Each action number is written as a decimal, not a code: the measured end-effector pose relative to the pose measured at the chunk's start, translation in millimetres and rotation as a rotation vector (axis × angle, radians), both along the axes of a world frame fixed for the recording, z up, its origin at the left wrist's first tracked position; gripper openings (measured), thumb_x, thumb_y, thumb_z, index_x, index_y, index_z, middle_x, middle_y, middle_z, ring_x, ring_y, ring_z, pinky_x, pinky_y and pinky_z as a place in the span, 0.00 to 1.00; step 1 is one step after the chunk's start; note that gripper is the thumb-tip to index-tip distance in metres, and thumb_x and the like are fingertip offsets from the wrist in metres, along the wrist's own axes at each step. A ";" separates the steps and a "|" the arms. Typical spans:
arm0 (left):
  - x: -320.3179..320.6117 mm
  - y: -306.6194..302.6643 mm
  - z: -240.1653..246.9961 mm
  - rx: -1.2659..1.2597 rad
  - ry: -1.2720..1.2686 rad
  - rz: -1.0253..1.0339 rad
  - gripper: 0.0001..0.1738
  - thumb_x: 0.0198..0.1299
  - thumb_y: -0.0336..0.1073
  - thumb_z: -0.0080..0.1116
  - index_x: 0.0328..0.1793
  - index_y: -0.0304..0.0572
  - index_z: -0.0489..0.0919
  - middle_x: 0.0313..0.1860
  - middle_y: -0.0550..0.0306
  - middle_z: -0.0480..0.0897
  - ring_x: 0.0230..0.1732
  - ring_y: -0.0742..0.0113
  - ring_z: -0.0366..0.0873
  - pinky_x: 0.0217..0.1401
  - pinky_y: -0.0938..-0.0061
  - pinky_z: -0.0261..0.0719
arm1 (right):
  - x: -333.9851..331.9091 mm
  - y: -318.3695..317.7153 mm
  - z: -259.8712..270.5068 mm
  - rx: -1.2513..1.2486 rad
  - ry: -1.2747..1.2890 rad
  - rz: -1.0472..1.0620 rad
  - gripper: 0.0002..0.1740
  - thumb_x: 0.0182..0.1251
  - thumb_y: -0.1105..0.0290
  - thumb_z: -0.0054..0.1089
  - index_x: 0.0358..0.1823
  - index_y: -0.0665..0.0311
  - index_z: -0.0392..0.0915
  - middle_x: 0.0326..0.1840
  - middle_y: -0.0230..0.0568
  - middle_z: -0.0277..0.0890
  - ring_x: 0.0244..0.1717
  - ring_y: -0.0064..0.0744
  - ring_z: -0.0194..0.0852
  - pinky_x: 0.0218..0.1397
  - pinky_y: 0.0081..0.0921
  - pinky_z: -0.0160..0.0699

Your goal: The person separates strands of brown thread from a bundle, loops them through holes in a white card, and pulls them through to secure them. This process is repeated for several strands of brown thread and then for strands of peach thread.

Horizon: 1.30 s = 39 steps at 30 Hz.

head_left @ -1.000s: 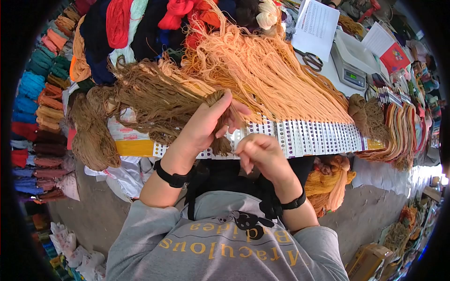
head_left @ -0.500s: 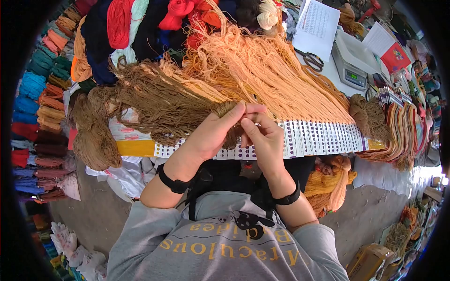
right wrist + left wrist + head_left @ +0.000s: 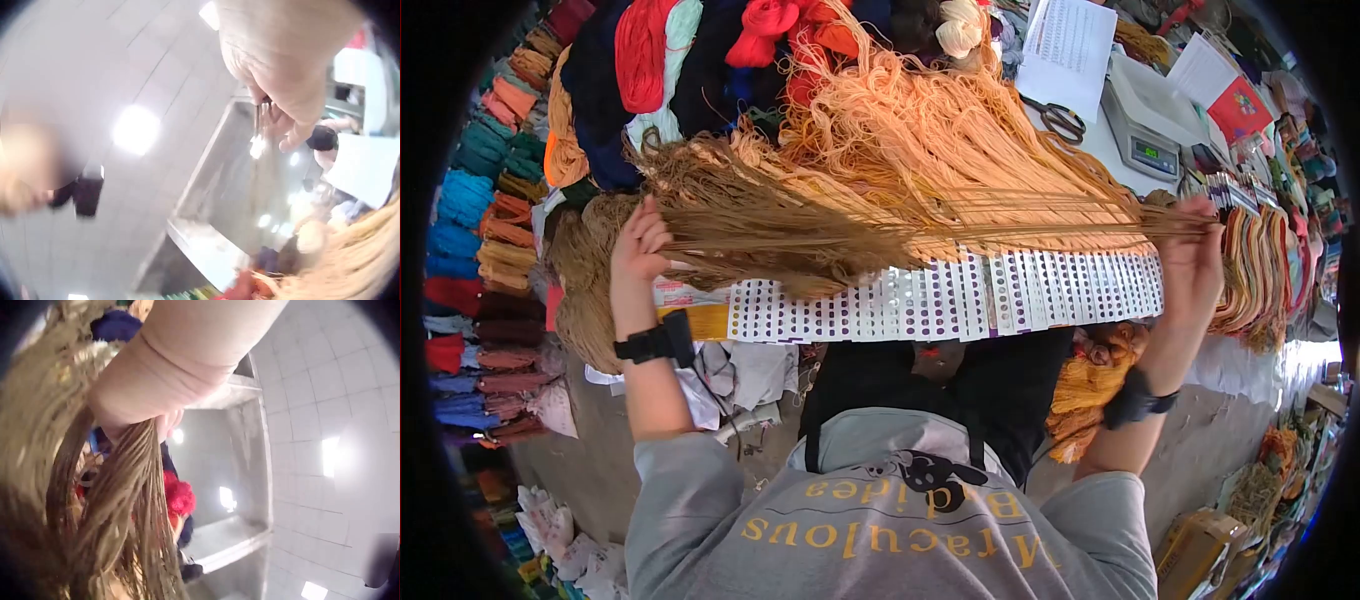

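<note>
Brown yarn [image 3: 770, 235] stretches sideways across the table, close over the peach yarn [image 3: 990, 150]. At its left end my left hand [image 3: 640, 245] holds the bundle, and in the left wrist view the strands [image 3: 128, 494] hang down from the curled fingers. Far to the right, my right hand [image 3: 1192, 262] grips a thin group of strands pulled taut from the bundle. Its fingers are bent around them in the right wrist view, where the strands are blurred. Below the yarn lies a white strip with rows of dark holes [image 3: 940, 300], to which the peach yarn runs.
Brown skeins [image 3: 585, 275] hang at the table's left end. Red yarn [image 3: 643, 60] and other skeins are heaped at the back. Scissors [image 3: 1055, 118], a printed sheet [image 3: 1065, 55] and a digital scale [image 3: 1150, 125] stand back right. Colored yarn samples [image 3: 1260, 260] hang at the right edge.
My hands were close together at the brown bundle's end near the middle. They have moved wide apart, the left to the left and the right far right, drawing strands out between them.
</note>
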State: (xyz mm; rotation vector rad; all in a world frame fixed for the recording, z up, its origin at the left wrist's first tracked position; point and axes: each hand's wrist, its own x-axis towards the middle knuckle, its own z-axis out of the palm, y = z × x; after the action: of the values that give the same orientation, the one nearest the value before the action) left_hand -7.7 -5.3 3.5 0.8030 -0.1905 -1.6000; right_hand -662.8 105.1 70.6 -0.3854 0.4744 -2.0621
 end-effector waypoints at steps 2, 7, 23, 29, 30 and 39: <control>44.8 -6.6 3.1 0.031 -0.071 0.088 0.15 0.71 0.39 0.40 0.50 0.37 0.75 0.14 0.72 0.59 0.13 0.81 0.48 0.15 0.83 0.44 | -64.3 -4.3 -11.4 -0.207 -0.058 0.342 0.12 0.72 0.70 0.43 0.50 0.72 0.68 0.51 0.46 0.70 0.49 0.34 0.69 0.52 0.29 0.70; 175.7 -25.6 26.4 0.012 -0.318 0.328 0.18 0.72 0.37 0.37 0.54 0.33 0.75 0.16 0.67 0.60 0.16 0.78 0.52 0.17 0.83 0.49 | -198.5 2.2 -20.8 0.098 0.764 0.023 0.12 0.70 0.69 0.49 0.49 0.70 0.68 0.46 0.42 0.68 0.46 0.31 0.68 0.49 0.25 0.71; -251.8 46.6 -18.1 0.105 -0.137 -0.682 0.19 0.63 0.44 0.54 0.55 0.40 0.76 0.50 0.53 0.80 0.38 0.68 0.77 0.38 0.77 0.74 | 76.2 -10.8 -117.1 0.359 1.336 0.293 0.11 0.62 0.77 0.53 0.46 0.65 0.67 0.25 0.36 0.76 0.27 0.22 0.74 0.32 0.20 0.73; -318.8 78.1 -59.5 0.396 -0.142 -0.869 0.21 0.67 0.47 0.47 0.57 0.38 0.71 0.49 0.52 0.78 0.40 0.59 0.80 0.35 0.72 0.78 | 136.9 -12.3 -176.2 0.542 1.240 0.470 0.07 0.63 0.70 0.56 0.36 0.67 0.79 0.23 0.37 0.78 0.25 0.25 0.76 0.29 0.22 0.72; -323.0 77.6 -59.2 0.406 -0.184 -0.859 0.20 0.67 0.47 0.48 0.56 0.38 0.71 0.47 0.52 0.78 0.37 0.60 0.80 0.32 0.73 0.78 | 140.2 -11.6 -175.5 0.573 1.297 0.435 0.08 0.63 0.69 0.56 0.36 0.66 0.79 0.24 0.37 0.78 0.25 0.27 0.77 0.30 0.24 0.72; -347.5 76.1 -87.0 -0.080 -0.842 -0.758 0.10 0.56 0.29 0.58 0.42 0.32 0.74 0.28 0.57 0.78 0.16 0.74 0.72 0.14 0.81 0.64 | 150.8 -8.5 -173.1 0.639 1.538 0.244 0.11 0.63 0.60 0.55 0.35 0.59 0.79 0.24 0.39 0.79 0.28 0.39 0.79 0.33 0.31 0.73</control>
State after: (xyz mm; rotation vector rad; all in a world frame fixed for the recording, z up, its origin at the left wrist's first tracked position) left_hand -355.2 70.8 -83.4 1.4099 -1.2755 -1.8137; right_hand -512.0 96.5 -102.5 -1.4879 1.7742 -0.9145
